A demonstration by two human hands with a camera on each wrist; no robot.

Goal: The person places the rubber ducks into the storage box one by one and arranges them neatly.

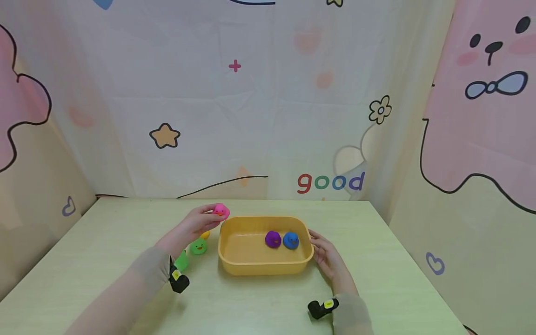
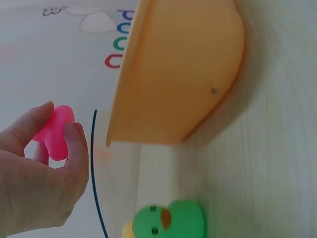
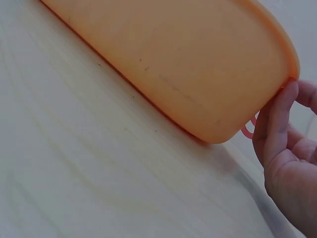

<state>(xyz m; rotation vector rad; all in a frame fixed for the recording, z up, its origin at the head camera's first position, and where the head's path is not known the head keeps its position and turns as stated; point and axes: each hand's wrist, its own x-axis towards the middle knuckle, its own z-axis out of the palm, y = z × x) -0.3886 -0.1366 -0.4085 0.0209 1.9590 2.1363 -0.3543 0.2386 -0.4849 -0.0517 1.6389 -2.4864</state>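
My left hand [image 1: 200, 221] pinches a pink rubber duck [image 1: 221, 211] between thumb and fingers. It holds the duck in the air by the back left corner of a yellow-orange plastic basin [image 1: 264, 269]. In the left wrist view, the pink duck [image 2: 58, 131] is partly covered by the fingers. Inside the basin, toward its right end, sit a purple duck [image 1: 273, 239] and a blue duck [image 1: 291, 240]. My right hand [image 1: 328, 258] touches the basin's right end from outside, with its fingertips at the rim in the right wrist view.
Left of the basin, on the pale wooden table [image 1: 259, 307], stand a green duck [image 1: 198, 246], another green one [image 1: 182, 261] and a yellow one [image 1: 205, 235], the last two partly hidden by the left arm. A printed curtain [image 1: 268, 139] hangs behind the table.
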